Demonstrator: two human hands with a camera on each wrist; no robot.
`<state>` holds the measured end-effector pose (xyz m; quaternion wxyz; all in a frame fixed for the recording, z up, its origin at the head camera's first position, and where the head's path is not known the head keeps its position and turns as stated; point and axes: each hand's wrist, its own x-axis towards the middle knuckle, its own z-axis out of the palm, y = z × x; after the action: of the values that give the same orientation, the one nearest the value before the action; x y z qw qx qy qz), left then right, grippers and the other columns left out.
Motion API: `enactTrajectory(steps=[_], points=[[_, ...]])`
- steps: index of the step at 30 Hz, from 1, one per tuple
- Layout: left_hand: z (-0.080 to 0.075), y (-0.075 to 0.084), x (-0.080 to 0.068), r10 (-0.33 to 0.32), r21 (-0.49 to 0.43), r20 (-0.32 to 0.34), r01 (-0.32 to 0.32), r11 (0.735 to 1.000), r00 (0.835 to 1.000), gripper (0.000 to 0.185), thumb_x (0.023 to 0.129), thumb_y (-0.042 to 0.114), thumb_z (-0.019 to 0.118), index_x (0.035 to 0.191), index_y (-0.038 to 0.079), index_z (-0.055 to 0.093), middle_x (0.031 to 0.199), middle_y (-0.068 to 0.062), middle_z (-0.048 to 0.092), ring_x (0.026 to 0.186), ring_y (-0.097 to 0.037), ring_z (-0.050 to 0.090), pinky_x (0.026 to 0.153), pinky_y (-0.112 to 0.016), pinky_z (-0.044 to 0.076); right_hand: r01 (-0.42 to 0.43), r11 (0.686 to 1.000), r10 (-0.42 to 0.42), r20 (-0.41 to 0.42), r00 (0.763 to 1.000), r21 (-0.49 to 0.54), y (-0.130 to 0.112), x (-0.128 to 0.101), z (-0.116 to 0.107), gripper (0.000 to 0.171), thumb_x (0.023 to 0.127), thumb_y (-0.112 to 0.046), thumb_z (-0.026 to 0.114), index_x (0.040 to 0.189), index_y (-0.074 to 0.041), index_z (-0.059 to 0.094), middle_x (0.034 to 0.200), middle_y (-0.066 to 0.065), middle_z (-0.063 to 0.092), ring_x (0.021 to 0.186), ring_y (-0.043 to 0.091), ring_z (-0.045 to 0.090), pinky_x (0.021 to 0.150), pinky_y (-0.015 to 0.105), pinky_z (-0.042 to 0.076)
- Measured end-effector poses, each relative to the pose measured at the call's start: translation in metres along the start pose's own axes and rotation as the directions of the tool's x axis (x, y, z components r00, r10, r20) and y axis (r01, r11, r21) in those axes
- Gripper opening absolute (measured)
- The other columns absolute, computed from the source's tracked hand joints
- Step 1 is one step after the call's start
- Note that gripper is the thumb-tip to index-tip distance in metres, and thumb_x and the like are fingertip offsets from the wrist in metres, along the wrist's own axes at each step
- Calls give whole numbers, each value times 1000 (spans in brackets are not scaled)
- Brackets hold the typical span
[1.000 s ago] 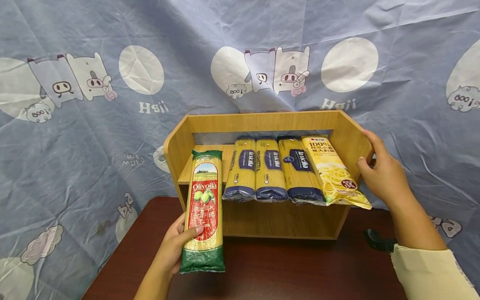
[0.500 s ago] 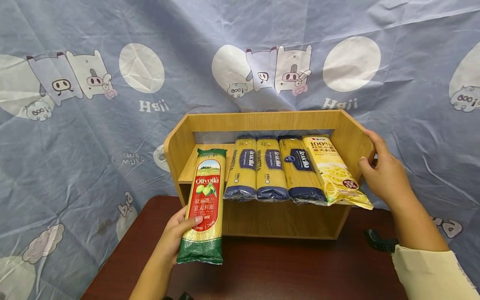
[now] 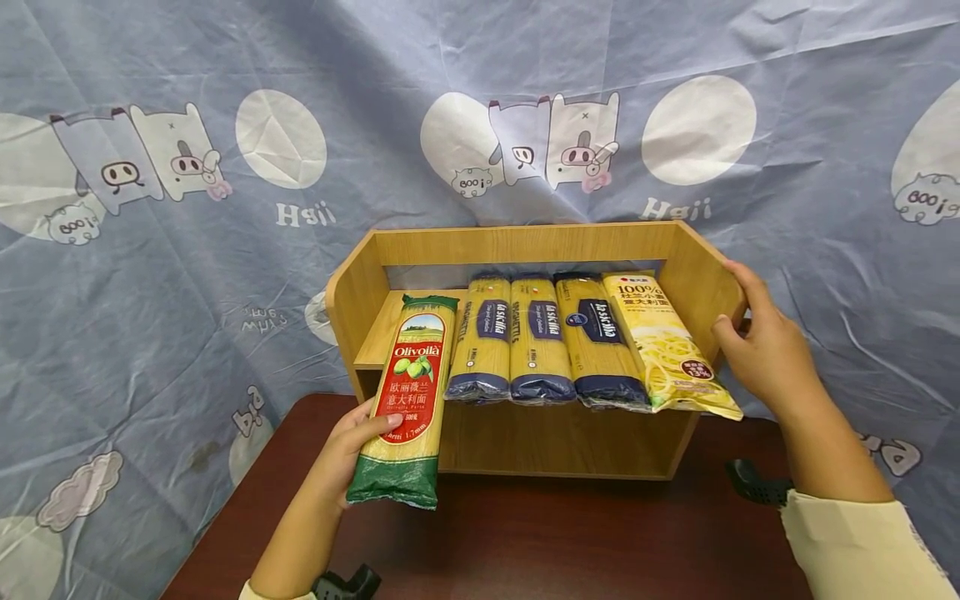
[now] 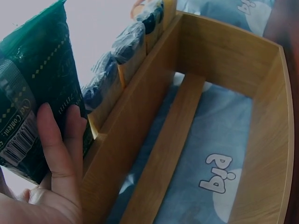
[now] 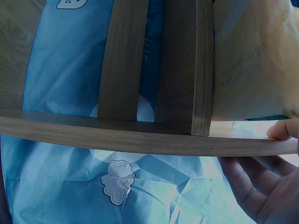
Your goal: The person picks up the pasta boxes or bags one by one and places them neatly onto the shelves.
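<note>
In the head view my left hand (image 3: 354, 442) grips the lower part of a red, yellow and green spaghetti packet (image 3: 408, 383), thumb on its front. The packet's top end overlaps the left bay of the wooden shelf (image 3: 525, 247). In the left wrist view, the fingers (image 4: 58, 158) lie against the packet's green back (image 4: 42, 79) with its barcode. My right hand (image 3: 768, 350) holds the shelf's right side panel, the thumb inside and fingers outside. In the right wrist view, that panel (image 5: 154, 142) runs between thumb and fingers.
On the upper board lie several blue-ended spaghetti packets (image 3: 536, 333) side by side, with a yellow pasta bag (image 3: 667, 342) at the right. The shelf stands on a dark red table (image 3: 570, 533). A printed blue cloth (image 3: 360, 100) hangs behind.
The left hand has moved the packet slightly up and deeper toward the shelf, its top tilting right. The right hand stays on the side panel.
</note>
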<state>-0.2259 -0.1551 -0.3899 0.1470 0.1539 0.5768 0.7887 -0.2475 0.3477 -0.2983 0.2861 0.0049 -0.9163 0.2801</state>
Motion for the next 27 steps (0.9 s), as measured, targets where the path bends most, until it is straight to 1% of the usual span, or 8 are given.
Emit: enactTrajectory(steps=[3, 6, 9, 14, 17, 20, 23, 27], points=[[-1, 3, 3, -13, -28, 24, 14, 1000, 1000, 40, 105, 17, 46, 142, 6, 38, 107, -1, 75, 91, -16, 75, 78, -35, 62, -1, 1000, 1, 0, 1000, 0, 0, 0, 0, 71, 99, -18, 46, 162, -35, 18, 120, 39, 58, 114, 59, 58, 77, 64, 47], [-3, 6, 7, -13, -52, 42, 15, 999, 999, 36, 106, 18, 44, 140, 8, 41, 106, -1, 74, 89, -15, 75, 76, -34, 62, 1, 1000, -1, 0, 1000, -2, 0, 0, 0, 71, 99, -18, 46, 162, -35, 18, 116, 36, 59, 115, 59, 58, 77, 64, 47], [-4, 8, 10, -11, -63, 44, 14, 998, 999, 31, 106, 19, 43, 137, 11, 45, 104, 0, 74, 87, -14, 75, 74, -32, 62, -1, 1000, 1, 4, 1000, -3, -1, -1, -1, 71, 99, -18, 46, 162, -35, 17, 119, 37, 59, 115, 59, 58, 76, 63, 47], [-3, 12, 17, -32, -52, 5, 32, 998, 999, 27, 107, 24, 43, 131, 14, 48, 100, 3, 74, 83, -11, 74, 71, -28, 61, -9, 1000, 9, 9, 1000, -4, -2, 0, -1, 71, 99, -18, 46, 162, -37, 17, 128, 41, 56, 115, 59, 58, 77, 64, 46], [-3, 14, 21, -56, -47, -30, 55, 997, 998, 29, 107, 30, 41, 131, 13, 45, 96, 4, 74, 78, -8, 74, 68, -24, 60, -10, 1000, 10, 7, 1000, -6, -1, 0, -1, 71, 99, -19, 46, 161, -37, 17, 126, 40, 57, 115, 59, 58, 77, 63, 46], [-2, 15, 25, -86, -55, -57, 83, 995, 995, 34, 107, 33, 40, 134, 11, 40, 96, 6, 74, 77, -6, 73, 68, -21, 59, -8, 1000, 8, 8, 1000, -10, 0, 0, 0, 71, 99, -19, 46, 162, -36, 17, 124, 39, 58, 115, 59, 58, 76, 63, 46], [-2, 16, 30, -107, -66, -73, 102, 993, 992, 38, 107, 33, 38, 137, 10, 37, 96, 6, 74, 78, -6, 73, 70, -21, 59, -8, 1000, 8, 10, 1000, -12, 0, 0, 0, 70, 100, -20, 46, 162, -36, 17, 124, 39, 58, 115, 59, 58, 76, 63, 46], [-3, 17, 36, -109, -76, -78, 103, 992, 991, 41, 107, 33, 39, 139, 7, 36, 97, 6, 74, 80, -7, 73, 71, -21, 59, -1, 1000, 1, 7, 1000, -15, 0, 0, 0, 70, 99, -19, 46, 161, -35, 17, 119, 35, 60, 114, 59, 58, 74, 62, 46]])
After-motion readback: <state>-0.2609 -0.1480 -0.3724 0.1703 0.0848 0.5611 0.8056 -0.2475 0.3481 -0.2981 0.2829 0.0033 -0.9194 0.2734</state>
